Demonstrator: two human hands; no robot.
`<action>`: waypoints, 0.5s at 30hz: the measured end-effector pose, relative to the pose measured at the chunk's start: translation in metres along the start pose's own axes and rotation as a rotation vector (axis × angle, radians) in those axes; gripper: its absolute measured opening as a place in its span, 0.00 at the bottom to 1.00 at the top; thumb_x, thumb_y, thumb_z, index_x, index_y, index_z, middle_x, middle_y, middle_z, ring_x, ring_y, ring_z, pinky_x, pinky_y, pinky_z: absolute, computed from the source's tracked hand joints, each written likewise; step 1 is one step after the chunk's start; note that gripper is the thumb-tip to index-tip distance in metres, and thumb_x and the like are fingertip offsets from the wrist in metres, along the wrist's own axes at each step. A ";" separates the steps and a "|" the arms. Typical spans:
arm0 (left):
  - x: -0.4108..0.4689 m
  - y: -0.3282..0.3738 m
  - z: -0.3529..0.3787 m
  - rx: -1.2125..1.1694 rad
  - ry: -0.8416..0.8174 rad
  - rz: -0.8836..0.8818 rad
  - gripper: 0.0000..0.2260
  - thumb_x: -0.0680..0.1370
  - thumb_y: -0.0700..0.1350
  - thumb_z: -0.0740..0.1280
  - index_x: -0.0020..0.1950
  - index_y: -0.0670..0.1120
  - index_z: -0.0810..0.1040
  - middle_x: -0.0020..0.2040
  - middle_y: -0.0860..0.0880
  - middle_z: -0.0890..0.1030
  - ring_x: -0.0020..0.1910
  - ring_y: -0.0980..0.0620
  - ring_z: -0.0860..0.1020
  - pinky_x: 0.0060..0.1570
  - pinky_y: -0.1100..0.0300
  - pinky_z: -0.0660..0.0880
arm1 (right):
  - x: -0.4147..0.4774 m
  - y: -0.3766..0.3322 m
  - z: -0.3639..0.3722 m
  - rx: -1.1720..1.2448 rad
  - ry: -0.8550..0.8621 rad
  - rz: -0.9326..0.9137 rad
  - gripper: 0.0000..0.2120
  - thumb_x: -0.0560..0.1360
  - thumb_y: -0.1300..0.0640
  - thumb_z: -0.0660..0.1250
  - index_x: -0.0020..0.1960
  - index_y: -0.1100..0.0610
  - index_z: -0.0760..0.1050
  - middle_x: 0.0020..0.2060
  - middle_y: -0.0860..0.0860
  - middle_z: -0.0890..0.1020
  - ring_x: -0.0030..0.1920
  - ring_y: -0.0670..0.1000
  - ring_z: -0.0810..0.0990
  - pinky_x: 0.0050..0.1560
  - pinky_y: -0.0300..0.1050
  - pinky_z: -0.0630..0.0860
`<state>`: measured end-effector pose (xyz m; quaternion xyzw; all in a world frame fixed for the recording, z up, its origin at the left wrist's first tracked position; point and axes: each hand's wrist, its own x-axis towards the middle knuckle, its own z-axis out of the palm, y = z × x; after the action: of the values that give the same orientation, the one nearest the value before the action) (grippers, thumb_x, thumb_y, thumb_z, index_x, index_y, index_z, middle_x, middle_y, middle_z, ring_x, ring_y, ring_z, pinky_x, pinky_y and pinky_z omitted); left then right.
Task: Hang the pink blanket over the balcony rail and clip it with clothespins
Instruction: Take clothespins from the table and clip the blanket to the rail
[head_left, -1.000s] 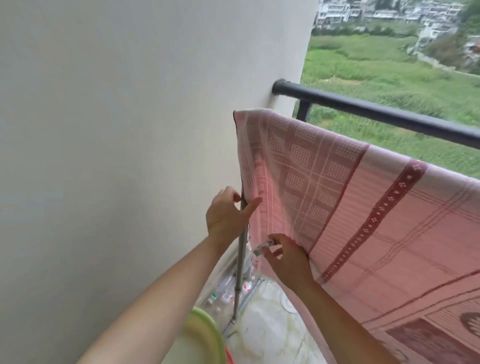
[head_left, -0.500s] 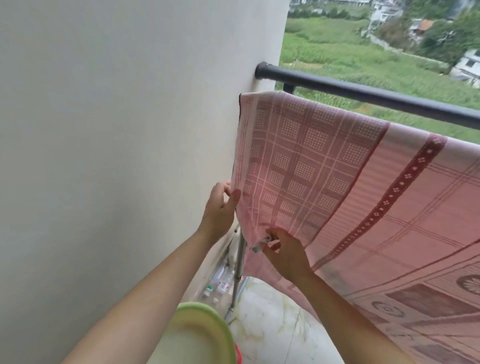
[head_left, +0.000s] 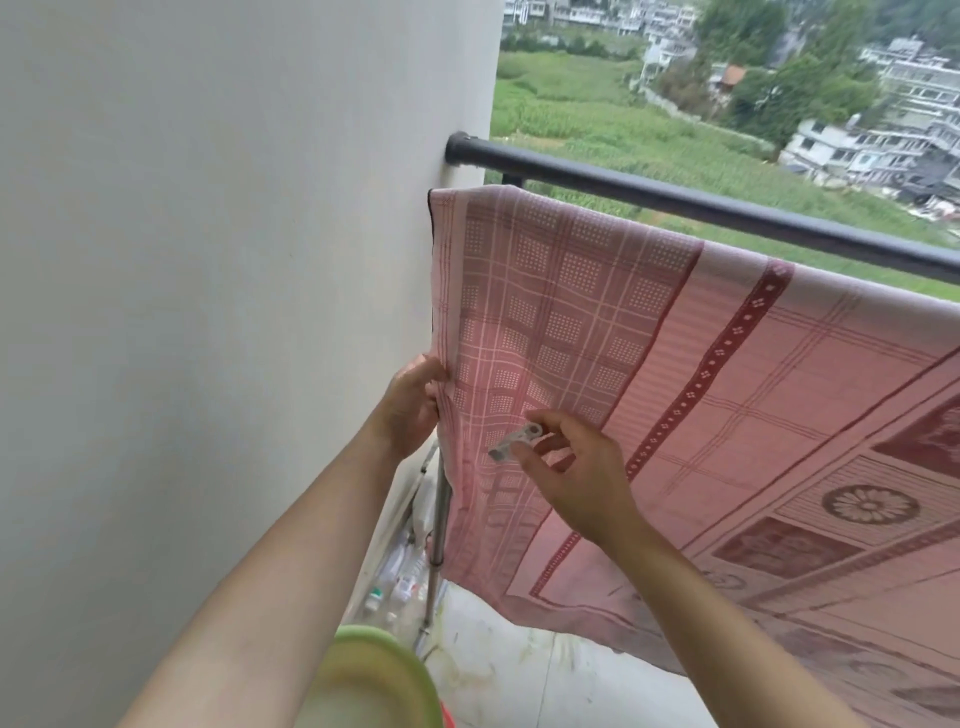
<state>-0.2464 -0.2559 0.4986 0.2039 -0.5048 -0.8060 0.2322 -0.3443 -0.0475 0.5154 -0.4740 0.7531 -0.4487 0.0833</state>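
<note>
pink blanket (head_left: 727, 395) hung draped over a rod just below the dark balcony rail (head_left: 727, 213), its left edge beside the white wall (head_left: 208, 260). left hand (head_left: 410, 410) pinched that edge, fingers closed on the cloth. right hand (head_left: 576, 473), just right of the left one and in front of the blanket, held a pale clothespin (head_left: 514, 441) between thumb and fingertips, its tip pointing toward the left hand. below both forearms sat a green basin (head_left: 374, 675), and near it a metal pole (head_left: 439, 519) stood on the floor.
</note>
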 end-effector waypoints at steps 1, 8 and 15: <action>-0.001 0.003 0.003 -0.007 -0.013 -0.007 0.22 0.72 0.38 0.57 0.64 0.33 0.76 0.56 0.36 0.79 0.58 0.37 0.78 0.64 0.45 0.74 | 0.004 -0.011 -0.006 0.029 0.026 -0.031 0.16 0.74 0.52 0.74 0.61 0.51 0.78 0.49 0.41 0.82 0.47 0.38 0.81 0.39 0.30 0.77; 0.014 0.020 0.010 0.070 0.088 0.009 0.13 0.71 0.41 0.57 0.50 0.38 0.76 0.50 0.37 0.76 0.55 0.39 0.76 0.64 0.43 0.72 | 0.044 -0.064 -0.042 -0.152 0.281 -0.438 0.17 0.77 0.53 0.71 0.62 0.60 0.77 0.50 0.51 0.83 0.44 0.44 0.82 0.40 0.42 0.82; 0.016 0.042 0.037 0.136 -0.117 0.170 0.23 0.85 0.58 0.46 0.69 0.51 0.74 0.62 0.40 0.80 0.61 0.41 0.80 0.59 0.44 0.77 | 0.103 -0.127 -0.072 -0.469 0.527 -0.623 0.18 0.82 0.52 0.59 0.68 0.61 0.73 0.53 0.55 0.79 0.50 0.51 0.77 0.53 0.48 0.73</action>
<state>-0.2736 -0.2545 0.5506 0.1282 -0.5865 -0.7578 0.2554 -0.3581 -0.1050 0.6845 -0.5533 0.6515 -0.3752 -0.3587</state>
